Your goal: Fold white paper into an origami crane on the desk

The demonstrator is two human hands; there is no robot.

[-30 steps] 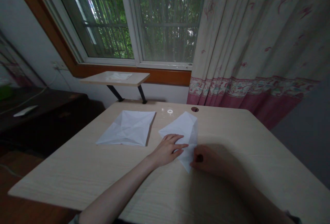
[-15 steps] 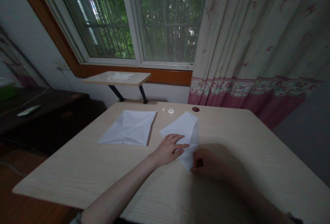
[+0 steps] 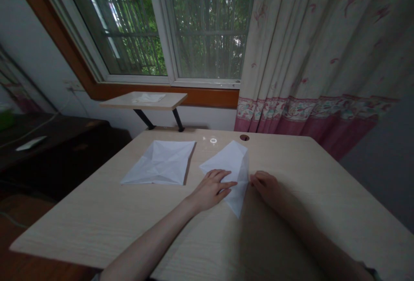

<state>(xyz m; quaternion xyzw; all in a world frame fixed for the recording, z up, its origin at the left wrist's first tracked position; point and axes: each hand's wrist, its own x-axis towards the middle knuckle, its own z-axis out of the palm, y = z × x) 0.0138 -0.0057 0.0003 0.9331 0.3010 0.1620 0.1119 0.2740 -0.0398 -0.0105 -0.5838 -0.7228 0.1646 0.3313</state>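
Note:
A folded sheet of white paper [image 3: 239, 164] lies on the desk, with one corner towards the window and another towards me. Across its left part my left hand [image 3: 215, 188] rests flat, fingers spread, holding it down. My right hand [image 3: 267, 186] is at the paper's right edge, its fingers curled and their tips meeting that edge. The underside of those fingertips is hidden. To the left lies a second piece of white paper [image 3: 161, 162], roughly square and creased, apart from both hands.
The pale wooden desk [image 3: 97, 220] has a round cable hole [image 3: 244, 137] near its back edge. A small raised shelf [image 3: 174, 99] on black legs carries more white paper [image 3: 150, 97]. Behind are a window and a floral curtain [image 3: 291, 56]. A dark table [image 3: 64, 143] stands at left.
My right hand has moved up along the paper's right edge, from near its lower corner to about the middle. The left hand stays in place on the paper.

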